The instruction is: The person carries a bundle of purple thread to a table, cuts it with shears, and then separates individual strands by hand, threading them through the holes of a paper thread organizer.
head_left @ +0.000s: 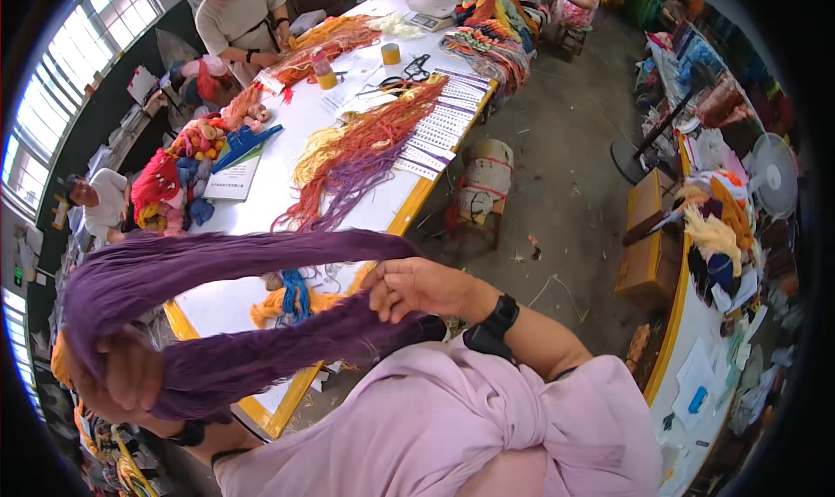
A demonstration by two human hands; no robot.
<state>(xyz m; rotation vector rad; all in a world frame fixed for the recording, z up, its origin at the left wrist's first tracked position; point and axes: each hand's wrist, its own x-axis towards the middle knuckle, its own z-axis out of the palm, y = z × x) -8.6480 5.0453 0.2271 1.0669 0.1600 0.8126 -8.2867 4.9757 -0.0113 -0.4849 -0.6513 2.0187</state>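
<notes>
A big loop of dark purple yarn, a skein, is stretched between my two hands above the near end of the white table. My left hand is closed round its left end, partly shadowed. At the right end my right hand has its fingers curled round the strands. Through the loop show an orange yarn bundle and a blue yarn bundle on the table. Beyond lie loose red, yellow and purple yarn strands.
Scissors, a blue clip tool and yarn balls lie on the white table. Two people stand along its left side. A bundled stool is right of it. Farther right are a fan and a side table.
</notes>
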